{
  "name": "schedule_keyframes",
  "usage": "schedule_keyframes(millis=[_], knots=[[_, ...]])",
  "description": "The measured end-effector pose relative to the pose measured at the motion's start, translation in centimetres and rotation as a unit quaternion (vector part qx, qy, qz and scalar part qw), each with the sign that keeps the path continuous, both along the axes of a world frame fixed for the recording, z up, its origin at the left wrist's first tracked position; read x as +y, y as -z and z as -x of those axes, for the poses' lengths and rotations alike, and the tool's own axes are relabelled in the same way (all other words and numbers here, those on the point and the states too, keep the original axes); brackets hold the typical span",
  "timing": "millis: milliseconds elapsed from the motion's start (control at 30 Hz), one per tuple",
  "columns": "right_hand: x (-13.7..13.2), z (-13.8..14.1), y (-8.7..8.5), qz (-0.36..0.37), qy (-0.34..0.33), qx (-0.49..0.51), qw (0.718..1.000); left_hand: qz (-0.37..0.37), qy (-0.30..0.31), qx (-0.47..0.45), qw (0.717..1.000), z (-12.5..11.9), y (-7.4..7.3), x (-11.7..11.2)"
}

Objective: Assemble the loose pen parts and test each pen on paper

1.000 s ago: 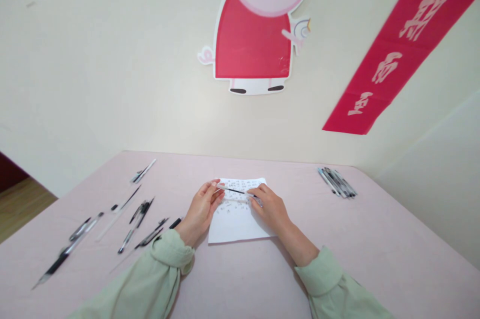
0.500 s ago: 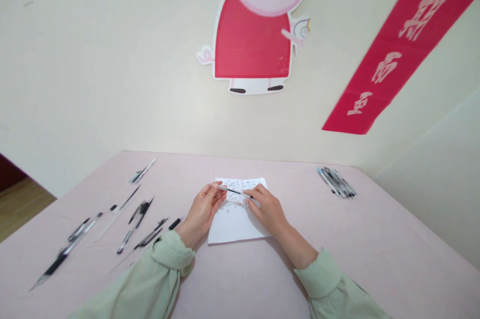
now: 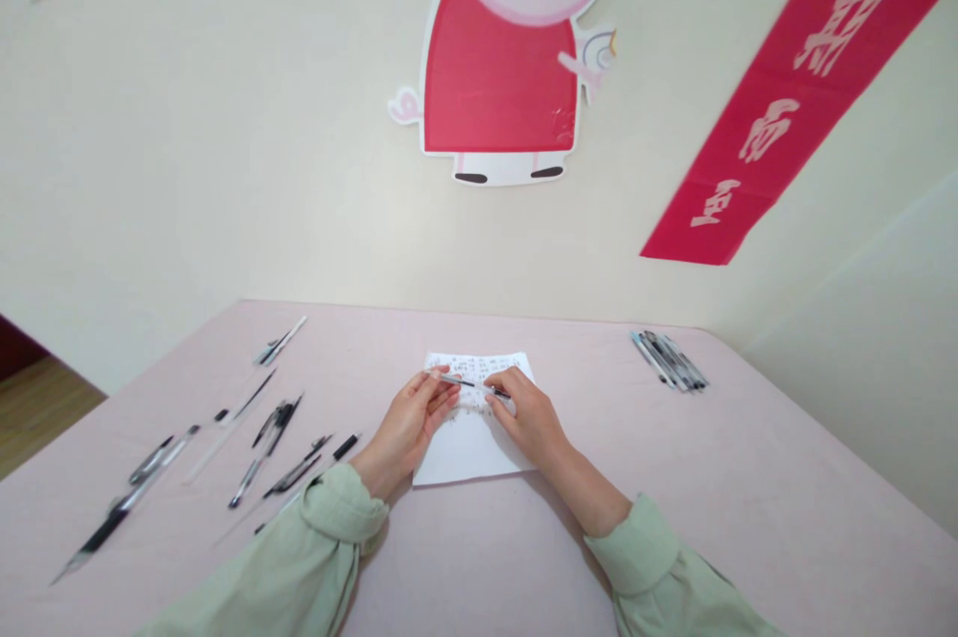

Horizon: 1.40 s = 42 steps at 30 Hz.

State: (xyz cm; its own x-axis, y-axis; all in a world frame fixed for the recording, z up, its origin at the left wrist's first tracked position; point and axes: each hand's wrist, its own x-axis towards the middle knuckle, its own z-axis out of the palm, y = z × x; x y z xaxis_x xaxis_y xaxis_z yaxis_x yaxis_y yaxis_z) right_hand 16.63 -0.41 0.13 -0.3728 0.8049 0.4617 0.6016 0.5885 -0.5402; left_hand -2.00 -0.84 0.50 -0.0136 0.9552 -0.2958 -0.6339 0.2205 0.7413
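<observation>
Over a white sheet of paper (image 3: 468, 452) with handwriting on its upper part, my two hands meet at a slim pen refill. My left hand (image 3: 415, 417) pinches the refill (image 3: 458, 380), pale with a dark stretch, near its left end. In my right hand (image 3: 528, 412), closed fingers grip a clear pen barrel (image 3: 503, 396) with something dark inside. The refill's right end points at the barrel; whether its tip sits inside is too small to tell.
Loose pens and pen parts (image 3: 120, 512) are spread on the left of the pink-covered table (image 3: 674, 517), some beside my left sleeve. A row of several pens (image 3: 669, 360) lies at the back right. Behind rises a wall (image 3: 299, 168) with a cartoon cutout.
My hands have come slightly closer together, and less of the refill's dark stretch shows between them. The view has shifted a little.
</observation>
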Motion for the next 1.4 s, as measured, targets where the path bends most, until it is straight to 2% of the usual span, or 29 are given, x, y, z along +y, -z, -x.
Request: schedule_keyframes(millis=[600, 1000, 1233, 1400], knots=[[-0.14, 0.03, -0.19, 0.007, 0.008, 0.011, 1.000, -0.011, 0.011, -0.014, 1.000, 0.01, 0.42, -0.03], [-0.27, 0.11, -0.30, 0.014, 0.005, 0.011, 1.000, -0.019, 0.032, -0.016, 0.999, -0.04, 0.10, -0.32], [0.03, 0.05, 0.25, 0.040, 0.010, -0.004, 0.999, -0.019, 0.055, -0.007, 0.998, -0.06, 0.12, -0.40], [0.08, 0.25, 0.51, 0.067, 0.013, 0.042, 0.997, -0.018, 0.058, -0.009, 0.998, -0.07, 0.18, -0.42]])
